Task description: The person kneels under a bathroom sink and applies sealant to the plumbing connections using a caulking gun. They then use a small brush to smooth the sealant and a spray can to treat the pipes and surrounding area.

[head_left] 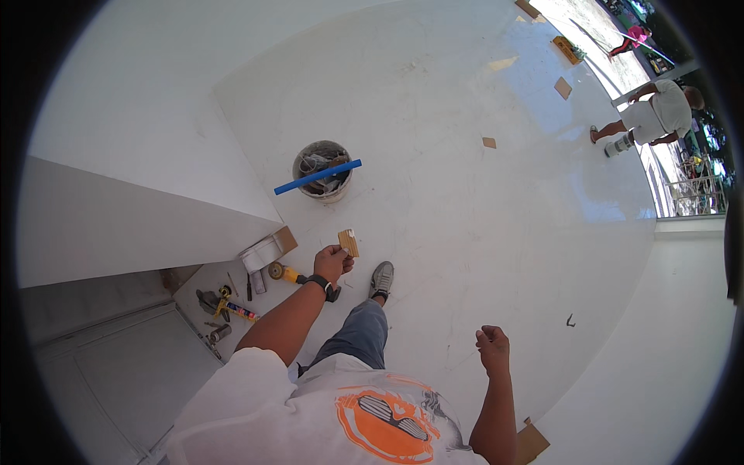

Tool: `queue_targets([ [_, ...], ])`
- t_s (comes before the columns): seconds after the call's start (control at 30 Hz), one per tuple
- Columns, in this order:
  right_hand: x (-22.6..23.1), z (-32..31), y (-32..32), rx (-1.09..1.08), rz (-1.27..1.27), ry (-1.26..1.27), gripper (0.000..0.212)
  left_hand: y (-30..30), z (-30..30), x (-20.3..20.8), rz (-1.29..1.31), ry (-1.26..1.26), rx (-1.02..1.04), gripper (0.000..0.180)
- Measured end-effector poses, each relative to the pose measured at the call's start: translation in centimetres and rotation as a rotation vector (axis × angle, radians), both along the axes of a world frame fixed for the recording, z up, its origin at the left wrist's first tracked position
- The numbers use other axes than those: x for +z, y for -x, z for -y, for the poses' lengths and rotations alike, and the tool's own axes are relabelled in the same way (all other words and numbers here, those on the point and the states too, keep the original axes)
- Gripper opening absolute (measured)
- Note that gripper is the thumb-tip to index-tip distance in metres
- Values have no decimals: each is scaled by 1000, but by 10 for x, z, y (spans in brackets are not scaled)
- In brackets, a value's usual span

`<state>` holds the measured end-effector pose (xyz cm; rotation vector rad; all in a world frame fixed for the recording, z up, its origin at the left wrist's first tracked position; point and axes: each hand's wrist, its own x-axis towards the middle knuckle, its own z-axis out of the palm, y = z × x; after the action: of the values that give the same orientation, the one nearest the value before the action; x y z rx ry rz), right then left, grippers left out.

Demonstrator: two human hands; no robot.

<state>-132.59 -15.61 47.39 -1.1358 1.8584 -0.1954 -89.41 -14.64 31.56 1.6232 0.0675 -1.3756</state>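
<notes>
Between the fingers of my left hand (332, 263) is a small tan rectangular piece (349, 242) with a whitish patch at its top; its exact kind I cannot make out. That hand wears a dark wristwatch (319, 282) and hovers over the floor. My right hand (494, 349) hangs apart at the right, fingers curled in and nothing visible in them. Beyond my left hand stands a bucket (332, 195) of scraps, with a blue bar (318, 177) lying across its rim. Below the left forearm lies a yellow angle grinder (288, 273).
Left of the grinder lie a yellow caulking gun (235, 308), a metal can (220, 333) and an open cardboard box (267, 249). Cardboard pieces (563, 87) dot the pale floor (434, 201). A person in white (659, 108) bends by the doorway at far right.
</notes>
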Motion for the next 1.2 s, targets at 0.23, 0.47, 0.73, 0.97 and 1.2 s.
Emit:
queue_targets([
  [0.23,-54,47,60,317,-185,-224,41,-85,139,-75,91,-105,236,17],
  [0.47,-49,61,138,250,-295,-456,38,-164,246,-142,-8,-153,478,23],
  [0.73,-53,109,172,147,-159,-436,30,25,132,-167,114,-251,-199,51],
  [0.97,-115,159,219,465,-52,-344,20,166,-158,-98,377,-613,-666,63],
  [1.2,-175,218,222,1086,-148,-79,27,307,-384,17,370,-770,460,35],
])
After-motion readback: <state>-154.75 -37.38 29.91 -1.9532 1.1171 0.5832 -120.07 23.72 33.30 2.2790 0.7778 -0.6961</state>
